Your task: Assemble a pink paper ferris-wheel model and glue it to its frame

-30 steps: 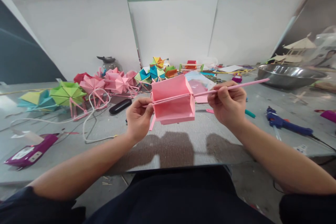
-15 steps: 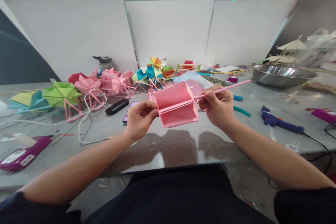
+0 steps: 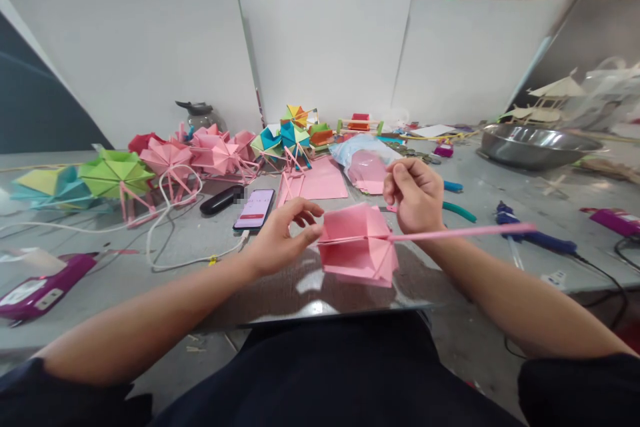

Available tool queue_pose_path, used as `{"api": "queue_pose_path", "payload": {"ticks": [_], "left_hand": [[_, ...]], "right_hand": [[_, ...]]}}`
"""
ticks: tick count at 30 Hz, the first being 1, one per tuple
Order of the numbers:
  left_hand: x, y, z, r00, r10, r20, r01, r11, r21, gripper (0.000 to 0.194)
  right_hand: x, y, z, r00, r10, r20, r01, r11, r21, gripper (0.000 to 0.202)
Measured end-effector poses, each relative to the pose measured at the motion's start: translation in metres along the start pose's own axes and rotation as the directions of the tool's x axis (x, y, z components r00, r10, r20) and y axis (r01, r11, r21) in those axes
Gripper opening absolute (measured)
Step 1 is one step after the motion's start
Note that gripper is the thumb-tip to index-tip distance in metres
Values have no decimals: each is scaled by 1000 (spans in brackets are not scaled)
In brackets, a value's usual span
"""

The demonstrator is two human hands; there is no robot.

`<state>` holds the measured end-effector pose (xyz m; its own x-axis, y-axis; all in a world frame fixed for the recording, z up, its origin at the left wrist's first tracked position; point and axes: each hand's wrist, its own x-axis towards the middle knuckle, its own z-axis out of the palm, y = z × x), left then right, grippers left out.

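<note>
A pink folded-paper wheel (image 3: 357, 240) with several open compartments appears in front of me above the table's near edge. From its right side a long pink stick (image 3: 465, 232) runs rightward, passing in front of my right wrist. My left hand (image 3: 287, 233) is at the wheel's left edge, thumb and fingers apart; the thumb tip is very close to the paper, and I cannot tell whether they touch. Above the stick, my right hand (image 3: 416, 197) has its fingers curled in, with nothing visible in them and the stick outside its grasp.
Several paper wheels on stick legs, such as a green one (image 3: 117, 175), stand at the left. A lit phone (image 3: 255, 209) lies beside a black case (image 3: 220, 201). Pink paper sheets (image 3: 325, 179) lie ahead. To the right are a blue glue gun (image 3: 537, 233) and a metal bowl (image 3: 543, 147).
The wheel and stick have dropped lower and shifted right, and the wheel has turned. My right fingers have come off the stick; my left fingers have spread from the wheel's edge.
</note>
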<state>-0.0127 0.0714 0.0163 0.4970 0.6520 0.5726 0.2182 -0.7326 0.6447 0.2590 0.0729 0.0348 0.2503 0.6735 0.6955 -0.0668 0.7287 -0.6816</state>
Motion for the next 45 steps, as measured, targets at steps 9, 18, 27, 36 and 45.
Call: {"api": "queue_pose_path", "payload": {"ticks": [9,18,27,36,45], "left_hand": [[-8,4,8,958,78,277,-107,990,90,68],[3,-5,-4,850,-43,526,-169,922,348,25],[6,-13,-4,900,-23,436,-122,945,302,34],[15,-22,-17,968,-209,139,172,956,240,35],[43,-67,-47,911,-219,-349,349,861,371,49]], "right_hand": [[-6,24,4,982,182,-57,-187,976,-110,52],[0,30,-1,987,155,-46,-160,973,-166,47],[23,28,-21,966,243,84,-235,967,-101,40],[30,-5,-33,727,312,611,-406,914,17,45],[41,-3,-39,973,204,105,-209,977,43,38]]}}
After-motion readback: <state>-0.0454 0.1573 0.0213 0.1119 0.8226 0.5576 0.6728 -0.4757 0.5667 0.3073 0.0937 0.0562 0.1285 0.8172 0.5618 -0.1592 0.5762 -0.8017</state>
